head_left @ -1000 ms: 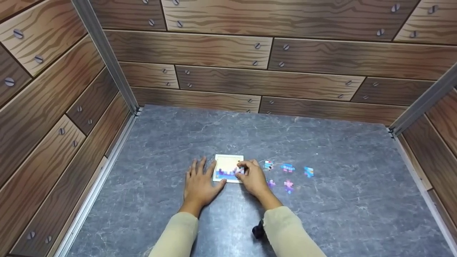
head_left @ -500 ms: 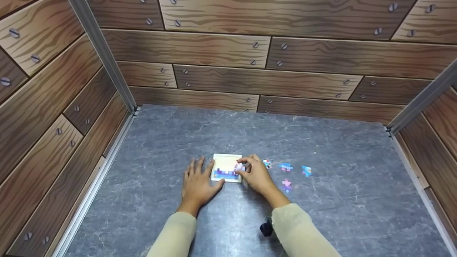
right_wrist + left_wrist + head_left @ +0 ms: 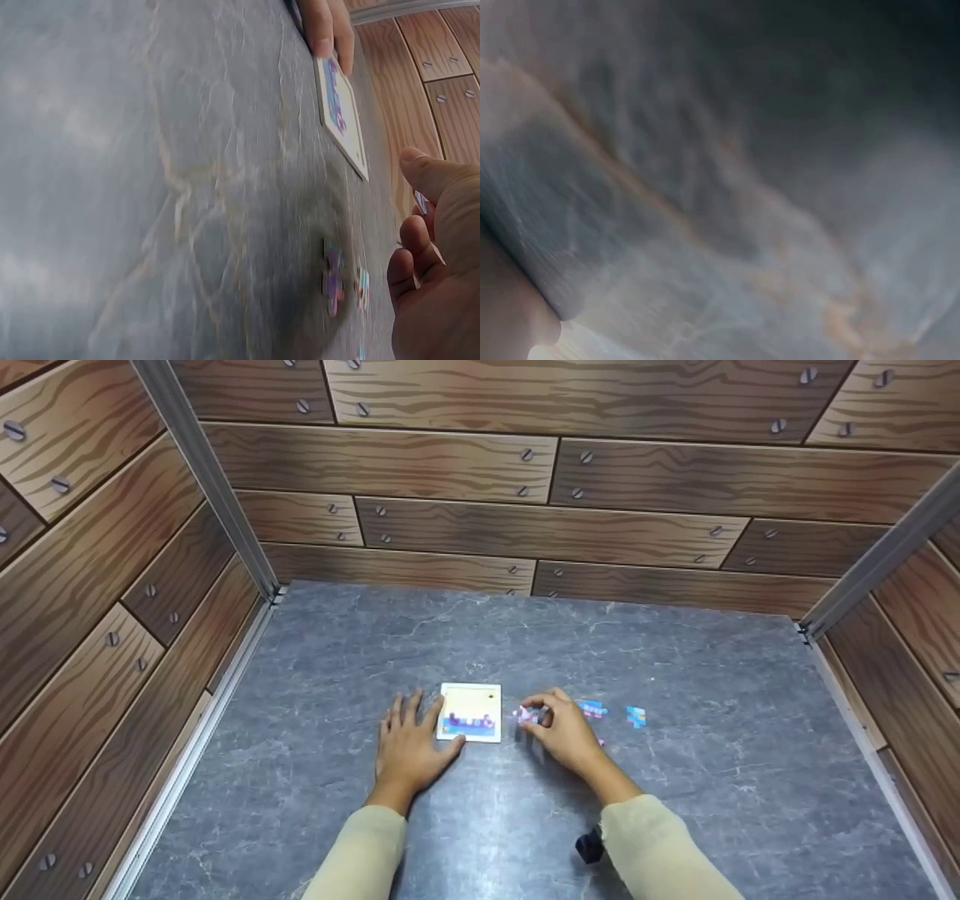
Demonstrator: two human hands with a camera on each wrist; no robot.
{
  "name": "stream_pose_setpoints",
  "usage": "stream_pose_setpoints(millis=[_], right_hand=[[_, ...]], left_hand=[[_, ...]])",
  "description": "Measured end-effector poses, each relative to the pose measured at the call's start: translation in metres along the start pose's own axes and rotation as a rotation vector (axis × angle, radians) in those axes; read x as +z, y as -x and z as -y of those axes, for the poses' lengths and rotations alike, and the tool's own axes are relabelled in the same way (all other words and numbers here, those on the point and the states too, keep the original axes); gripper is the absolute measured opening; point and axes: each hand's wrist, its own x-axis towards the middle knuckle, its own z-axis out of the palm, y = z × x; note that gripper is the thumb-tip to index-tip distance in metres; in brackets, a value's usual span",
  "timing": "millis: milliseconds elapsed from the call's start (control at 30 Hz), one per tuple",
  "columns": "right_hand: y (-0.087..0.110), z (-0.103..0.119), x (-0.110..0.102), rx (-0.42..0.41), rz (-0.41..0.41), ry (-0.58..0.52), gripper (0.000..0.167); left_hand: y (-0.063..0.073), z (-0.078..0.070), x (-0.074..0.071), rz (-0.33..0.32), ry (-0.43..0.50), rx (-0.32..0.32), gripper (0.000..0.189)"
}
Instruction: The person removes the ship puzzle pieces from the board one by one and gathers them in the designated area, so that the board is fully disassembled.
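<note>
A square puzzle board with a pale frame lies on the grey table, a blue and purple strip of picture along its near side. My left hand rests flat beside it, fingers spread, forefinger and thumb touching its left edge. To the right of the board, my right hand pinches a pink and white jigsaw piece between thumb and fingers. In the right wrist view the held piece shows only partly behind the thumb.
Loose jigsaw pieces lie right of the board: a blue one and a blue and orange one. The right hand partly hides a pink one. A black object sits at the right cuff. Wood-patterned walls enclose the table.
My right hand has drawn away from the board to the right with the jigsaw piece in its pinch. The left hand stays at the board's edge. The head view has shifted slightly.
</note>
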Motion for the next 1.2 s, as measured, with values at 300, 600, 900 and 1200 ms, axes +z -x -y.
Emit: stream_pose_setpoints(millis=[300,600,900,1200], right_hand=[[0.020,-0.027,-0.026,-0.019,-0.025,0.019,0.032],[0.038,-0.051,-0.047,0.005,-0.030,0.061,0.032],[0.057,-0.070,-0.068,-0.021,-0.088,0.064,0.031],[0.074,-0.096,-0.087,0.048,-0.110,0.086,0.033]], left_hand=[[0.000,-0.002,-0.001,0.016,0.003,0.003,0.089],[-0.002,-0.002,0.001,0.013,-0.009,-0.007,0.089],[-0.001,-0.001,0.000,0.013,-0.002,-0.008,0.089],[0.000,-0.001,-0.001,0.012,-0.003,-0.013,0.088]])
